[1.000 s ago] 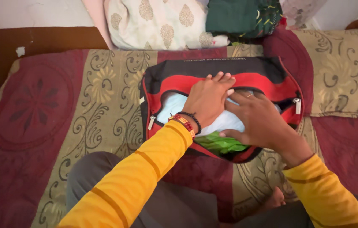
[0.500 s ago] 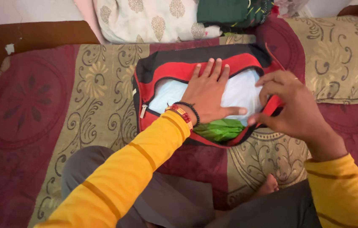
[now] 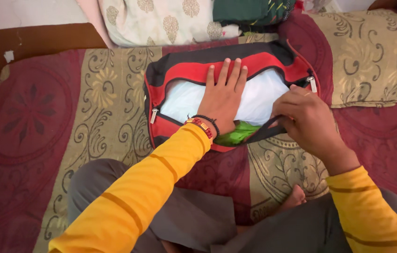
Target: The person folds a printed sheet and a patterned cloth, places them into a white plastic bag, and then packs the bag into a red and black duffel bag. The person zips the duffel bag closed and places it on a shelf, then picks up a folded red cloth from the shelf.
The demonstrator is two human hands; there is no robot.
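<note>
Your left hand lies flat, fingers spread, on the white cloth packed inside the red and black bag; grip apart, pressing down rather than clamped on anything. Your right hand has dropped from the bag's right side, where it was half a second ago, to the near edge of the opening; its grip is now pinched together on the dark zip edge, lifting it over the contents. The green cloth shows less than before, only a sliver between your left wrist and that edge, so the opening looks to be narrowing. One zip pull sits at the bag's left end, another at the right end, well apart. The bag lies across the middle of the bed, just short of the patterned pillow and the folded dark green cloth along the far edge.
</note>
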